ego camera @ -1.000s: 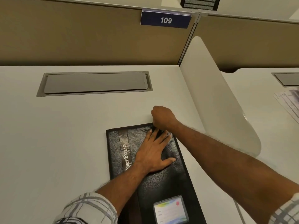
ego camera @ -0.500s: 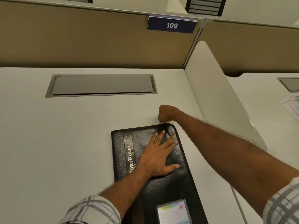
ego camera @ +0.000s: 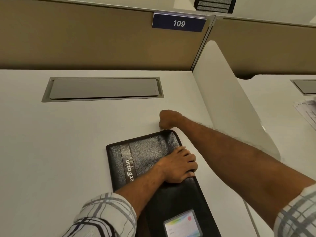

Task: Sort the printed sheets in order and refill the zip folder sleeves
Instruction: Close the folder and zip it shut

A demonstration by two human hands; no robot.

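"Head view looks down at a white desk [ego camera: 68, 159]. Where is the zip folder [ego camera: 150, 156]?" asks Tim.
"The black zip folder lies flat on the desk, a bit to the right. Its near end runs off the bottom of the picture," says Ana. "It has a strip [ego camera: 127, 161] with silver letters, and a small clear window [ego camera: 183, 224] with a card in it."
"What does the left hand [ego camera: 177, 165] do?"
"It lies on the folder. Its fingers curl over the right edge and grip it."
"And the right hand [ego camera: 168, 119]?"
"It is a fist. It sits at the far right corner of the folder and touches the edge there. I cannot tell if it pinches something, because its fingers are hidden."
"Where are the printed sheets [ego camera: 306, 110]?"
"They lie on the next desk [ego camera: 266, 103], far to the right, past the white divider [ego camera: 227, 103]. A grey flap [ego camera: 102, 88] is set in the desk behind the folder, and a blue sign [ego camera: 178, 23] says 109"
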